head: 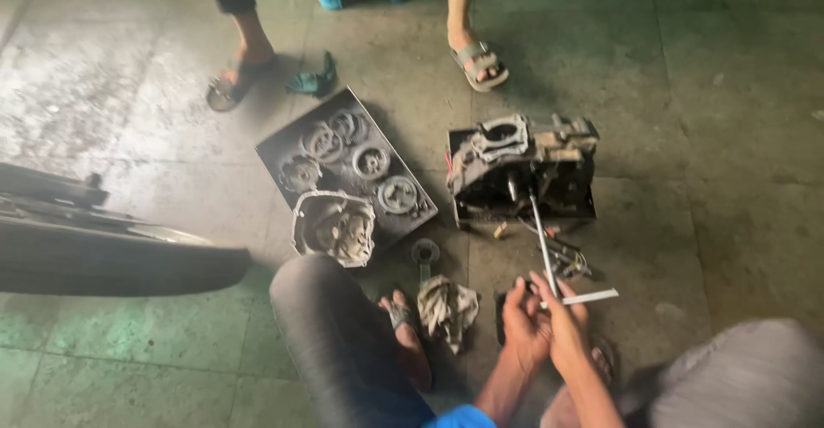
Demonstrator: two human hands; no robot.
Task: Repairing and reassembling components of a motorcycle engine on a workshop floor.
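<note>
Two hands, left hand [525, 323] and right hand [566, 329], grip a long wrench [543, 248] reaching the engine block [519, 170].

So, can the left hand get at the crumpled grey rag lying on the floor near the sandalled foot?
Probably yes. The left hand is beside the crumpled grey rag, with only bare concrete floor between them. It would first have to let go of the long metal T-handle tool, which both hands appear to grip.
</note>
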